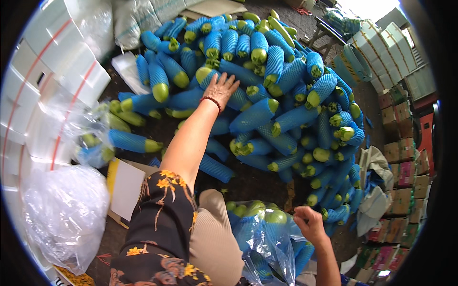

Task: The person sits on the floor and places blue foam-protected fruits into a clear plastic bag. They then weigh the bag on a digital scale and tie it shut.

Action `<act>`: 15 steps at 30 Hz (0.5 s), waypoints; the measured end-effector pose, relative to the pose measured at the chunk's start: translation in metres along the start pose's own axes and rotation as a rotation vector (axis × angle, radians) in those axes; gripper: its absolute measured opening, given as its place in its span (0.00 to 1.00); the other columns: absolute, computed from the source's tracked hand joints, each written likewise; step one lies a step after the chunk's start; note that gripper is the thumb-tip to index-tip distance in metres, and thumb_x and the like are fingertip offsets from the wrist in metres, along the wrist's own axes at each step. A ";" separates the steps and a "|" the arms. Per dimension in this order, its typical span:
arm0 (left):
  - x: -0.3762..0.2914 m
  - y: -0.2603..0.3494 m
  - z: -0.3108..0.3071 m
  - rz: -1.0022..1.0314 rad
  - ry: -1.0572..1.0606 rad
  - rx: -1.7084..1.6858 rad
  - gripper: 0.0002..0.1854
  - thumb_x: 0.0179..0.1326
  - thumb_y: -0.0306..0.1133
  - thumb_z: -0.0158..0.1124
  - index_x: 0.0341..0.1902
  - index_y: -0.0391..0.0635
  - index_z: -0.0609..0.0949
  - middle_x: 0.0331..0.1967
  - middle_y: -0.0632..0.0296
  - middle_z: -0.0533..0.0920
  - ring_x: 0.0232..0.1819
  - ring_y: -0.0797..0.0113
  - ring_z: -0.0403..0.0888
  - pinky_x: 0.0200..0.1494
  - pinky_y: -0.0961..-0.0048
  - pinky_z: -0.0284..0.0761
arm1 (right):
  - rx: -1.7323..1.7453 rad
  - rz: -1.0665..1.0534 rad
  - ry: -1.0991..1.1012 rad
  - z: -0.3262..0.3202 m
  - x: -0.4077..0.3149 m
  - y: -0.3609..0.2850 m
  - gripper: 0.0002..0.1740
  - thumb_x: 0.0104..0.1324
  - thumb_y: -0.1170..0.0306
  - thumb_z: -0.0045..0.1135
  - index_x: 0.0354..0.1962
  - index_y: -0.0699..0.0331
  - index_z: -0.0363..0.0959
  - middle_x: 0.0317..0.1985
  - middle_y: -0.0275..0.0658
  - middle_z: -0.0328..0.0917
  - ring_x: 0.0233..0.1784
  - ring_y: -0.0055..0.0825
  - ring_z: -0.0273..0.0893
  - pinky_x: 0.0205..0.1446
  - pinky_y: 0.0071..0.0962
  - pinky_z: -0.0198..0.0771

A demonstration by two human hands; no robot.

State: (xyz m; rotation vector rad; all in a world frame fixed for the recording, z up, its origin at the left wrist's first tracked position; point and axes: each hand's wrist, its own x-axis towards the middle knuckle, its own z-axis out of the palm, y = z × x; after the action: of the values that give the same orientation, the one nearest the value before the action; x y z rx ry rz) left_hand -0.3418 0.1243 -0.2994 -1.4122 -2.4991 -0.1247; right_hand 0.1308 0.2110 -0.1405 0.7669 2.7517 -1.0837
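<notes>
A big pile of long green gourds or squash in blue foam net sleeves [254, 116] lies before me. My left hand [222, 90], with a dark red bead bracelet at the wrist, is stretched out, palm down and fingers spread, on the sleeved gourds in the middle of the pile. Close to my knees stands a clear plastic bag [264, 239] filled with sleeved gourds, their green ends upward. My right hand [308, 221] is closed at the right edge of this bag's mouth, seemingly pinching the plastic; its fingertips are partly hidden.
White foam boxes [46, 46] with red tape stand at the left, beside a heap of clear plastic bags [68, 214]. A filled bag [93, 143] and a white board [127, 189] lie nearby. Stacked cardboard cartons [400, 193] and crumpled sacks [374, 193] are at the right, a blue-green tub [352, 64] beyond.
</notes>
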 end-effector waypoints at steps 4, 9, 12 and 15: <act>0.011 0.023 0.013 -0.061 0.071 0.393 0.26 0.58 0.30 0.54 0.62 0.58 0.69 0.45 0.65 0.72 0.50 0.63 0.67 0.56 0.62 0.57 | -0.025 0.229 0.037 -0.012 -0.076 0.023 0.12 0.56 0.80 0.60 0.40 0.68 0.74 0.29 0.40 0.80 0.32 0.26 0.81 0.39 0.24 0.74; -0.023 0.017 -0.028 -0.152 -0.233 0.019 0.20 0.41 0.31 0.68 0.43 0.48 0.78 0.41 0.59 0.77 0.50 0.58 0.74 0.53 0.60 0.66 | 0.267 0.418 0.328 -0.012 -0.149 0.043 0.11 0.57 0.80 0.59 0.39 0.71 0.74 0.29 0.41 0.80 0.33 0.23 0.81 0.39 0.24 0.75; -0.054 -0.006 -0.079 -0.291 -0.474 -0.306 0.26 0.37 0.31 0.71 0.46 0.44 0.79 0.43 0.55 0.81 0.49 0.57 0.80 0.51 0.64 0.73 | 0.230 0.288 0.387 -0.014 -0.150 0.025 0.12 0.56 0.80 0.60 0.40 0.70 0.74 0.31 0.42 0.80 0.36 0.25 0.81 0.43 0.26 0.75; -0.084 -0.004 -0.170 -0.466 -0.554 -1.370 0.32 0.33 0.29 0.73 0.49 0.39 0.77 0.41 0.60 0.83 0.44 0.66 0.80 0.52 0.69 0.73 | 0.052 -0.060 0.473 -0.022 -0.107 -0.025 0.21 0.53 0.76 0.64 0.46 0.69 0.72 0.37 0.43 0.80 0.44 0.29 0.79 0.54 0.30 0.71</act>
State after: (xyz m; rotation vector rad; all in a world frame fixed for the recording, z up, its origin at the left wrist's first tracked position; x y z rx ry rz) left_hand -0.2719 0.0176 -0.1593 -1.1626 -3.2392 -2.0995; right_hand 0.2142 0.1650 -0.0816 1.0771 3.1569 -1.1089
